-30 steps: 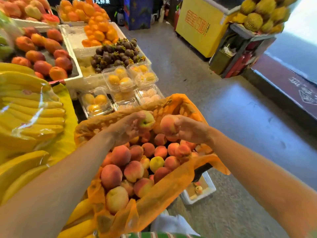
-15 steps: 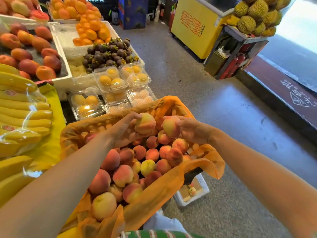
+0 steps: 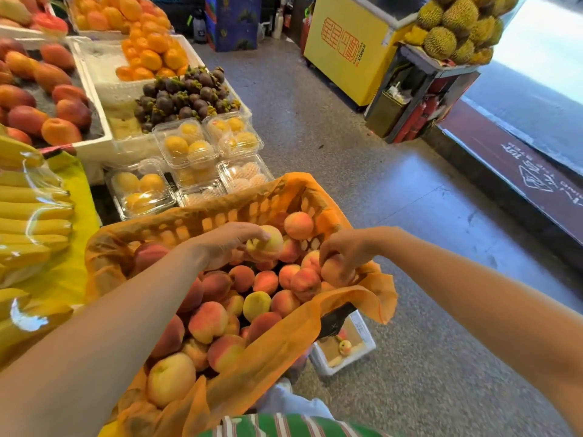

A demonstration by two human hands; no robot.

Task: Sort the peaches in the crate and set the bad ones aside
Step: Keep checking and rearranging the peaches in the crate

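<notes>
Beneath both hands: one crate (image 3: 220, 212) with lattice walls, draped in a thin, crinkled orange liner (image 3: 284, 348).
Heap of peaches (image 3: 208, 321): round and matt-skinned, blushed pink over yellow. Well over twenty show, but they overlap too much for an exact count.
Left hand (image 3: 227, 244): its fingers are curled over the top of one yellow-pink peach (image 3: 266, 244), which it grips above the far end of the heap, just beside the crate's far wall.
Right hand (image 3: 350, 247): its fingers point down and grasp one pinker peach (image 3: 336, 271), low against the heap's right edge.
Between the hands: one leaning peach (image 3: 298, 225) rests against the far wall, higher than the others.
Nearer the person than either hand: one mostly yellow peach (image 3: 257, 305) lies mid-heap.
Below the right forearm: one small white box (image 3: 362, 342), open-topped, stands on the floor. One little peach shows in it, with pale scraps too small to tell.
Left of the left forearm: smooth bananas (image 3: 31, 216) under glossy clear film.
Beyond the left hand: at least five lidded clear clamshells (image 3: 186, 146) hold yellow fruit, some of it in white foam netting. Past them lie dark round mangosteens (image 3: 186, 96).
Beyond the right hand: speckled floor (image 3: 347, 152), one boxy yellow freezer (image 3: 353, 48) and a stack of spiky durians (image 3: 454, 26).
</notes>
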